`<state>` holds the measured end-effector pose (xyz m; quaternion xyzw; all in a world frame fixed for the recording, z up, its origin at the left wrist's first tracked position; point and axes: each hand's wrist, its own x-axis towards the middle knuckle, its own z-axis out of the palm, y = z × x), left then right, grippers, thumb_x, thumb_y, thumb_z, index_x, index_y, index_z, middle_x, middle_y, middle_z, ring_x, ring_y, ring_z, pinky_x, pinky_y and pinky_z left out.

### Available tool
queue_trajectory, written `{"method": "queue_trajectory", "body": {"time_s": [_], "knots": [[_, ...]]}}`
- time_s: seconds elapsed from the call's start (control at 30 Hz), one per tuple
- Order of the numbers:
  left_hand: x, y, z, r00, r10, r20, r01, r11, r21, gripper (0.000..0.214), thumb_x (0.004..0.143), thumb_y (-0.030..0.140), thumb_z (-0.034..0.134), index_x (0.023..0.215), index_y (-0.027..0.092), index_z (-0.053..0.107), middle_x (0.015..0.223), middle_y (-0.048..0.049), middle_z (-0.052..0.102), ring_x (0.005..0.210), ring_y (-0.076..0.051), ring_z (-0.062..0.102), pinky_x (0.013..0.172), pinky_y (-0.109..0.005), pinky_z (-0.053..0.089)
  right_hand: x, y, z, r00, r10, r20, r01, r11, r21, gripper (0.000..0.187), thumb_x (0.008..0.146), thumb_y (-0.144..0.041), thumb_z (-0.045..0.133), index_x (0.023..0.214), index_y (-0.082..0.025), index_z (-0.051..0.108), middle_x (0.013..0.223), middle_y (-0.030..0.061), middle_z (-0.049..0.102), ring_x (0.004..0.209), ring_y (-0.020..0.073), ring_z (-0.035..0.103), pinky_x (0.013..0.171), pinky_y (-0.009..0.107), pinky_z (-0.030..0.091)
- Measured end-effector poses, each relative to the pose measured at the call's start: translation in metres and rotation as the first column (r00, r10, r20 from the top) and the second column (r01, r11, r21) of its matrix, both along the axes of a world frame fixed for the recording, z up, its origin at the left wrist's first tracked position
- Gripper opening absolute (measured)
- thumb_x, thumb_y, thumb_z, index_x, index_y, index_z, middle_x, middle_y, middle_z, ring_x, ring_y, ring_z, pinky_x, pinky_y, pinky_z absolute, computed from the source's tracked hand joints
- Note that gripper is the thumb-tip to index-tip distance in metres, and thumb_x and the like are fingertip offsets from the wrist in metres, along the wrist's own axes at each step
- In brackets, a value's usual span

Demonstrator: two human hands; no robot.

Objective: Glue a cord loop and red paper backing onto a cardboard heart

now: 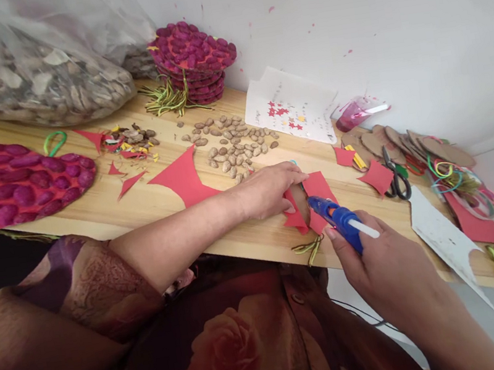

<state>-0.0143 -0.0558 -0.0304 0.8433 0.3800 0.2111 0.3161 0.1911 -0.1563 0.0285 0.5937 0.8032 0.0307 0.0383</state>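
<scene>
My right hand [384,266] is closed round a blue hot glue gun [337,217] with a white glue stick in its back. The gun's nozzle points at a piece of red paper [320,189] on the wooden table [256,240]. My left hand [271,189] lies on that paper, fingers pressed down on its left part and on a small brown cardboard piece [299,198] under the nozzle. A yellow-green string bundle [311,248] sits at the table's front edge below the paper.
Loose seeds [231,143] are scattered mid-table beside a large red paper scrap [185,179]. A purple seed-covered shape [16,181] lies far left, a stack of them [194,59] at the back. Scissors [396,177], cardboard discs [413,143] and coloured strings lie right. A clear bag [23,76] sits at back left.
</scene>
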Motion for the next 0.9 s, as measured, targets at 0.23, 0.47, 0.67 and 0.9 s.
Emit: {"method": "queue_trajectory", "body": {"time_s": [0.23,0.47,0.67,0.9], "knots": [[0.000,0.000,-0.003,1.000,0.012,0.015,-0.012,1.000,0.009,0.052,0.076,0.012,0.073,0.126,0.024,0.063,0.137,-0.0041,0.056,0.127,-0.022,0.055,0.104,-0.029,0.043,-0.001,0.006,0.016,0.999,0.041,0.016,-0.042,0.999,0.011,0.032,0.098,-0.046,0.041,0.082,-0.022,0.055,0.056,0.0011,0.050,0.041,0.0188,0.045,0.043,0.030,0.023],[0.001,0.000,-0.001,1.000,0.016,-0.006,-0.016,1.000,0.004,0.056,0.076,0.010,0.071,0.130,0.021,0.061,0.139,-0.0057,0.055,0.129,-0.023,0.055,0.107,-0.030,0.042,0.000,0.006,0.023,0.996,0.083,-0.010,-0.083,0.996,0.023,0.036,0.098,-0.048,0.040,0.073,-0.025,0.052,0.050,-0.0022,0.042,0.038,0.0169,0.036,0.044,0.030,0.025],[0.000,-0.001,0.001,1.000,0.014,0.003,-0.014,1.000,0.008,0.051,0.076,0.014,0.075,0.125,0.021,0.064,0.137,-0.0064,0.057,0.126,-0.024,0.056,0.106,-0.031,0.044,0.006,0.008,0.022,0.999,0.034,-0.020,-0.033,0.999,0.017,0.045,0.096,-0.053,0.043,0.059,-0.028,0.035,0.046,-0.0010,0.042,0.039,0.0165,0.038,0.045,0.030,0.028],[-0.001,-0.002,0.005,0.998,0.044,-0.037,-0.044,0.999,-0.016,0.047,0.076,0.018,0.077,0.121,0.023,0.066,0.133,-0.0043,0.058,0.119,-0.022,0.059,0.097,-0.029,0.047,0.010,0.005,0.024,0.999,0.012,-0.040,-0.012,1.000,0.004,0.048,0.096,-0.057,0.041,0.057,-0.029,0.033,0.045,-0.0005,0.043,0.038,0.0164,0.038,0.044,0.030,0.029]]}}
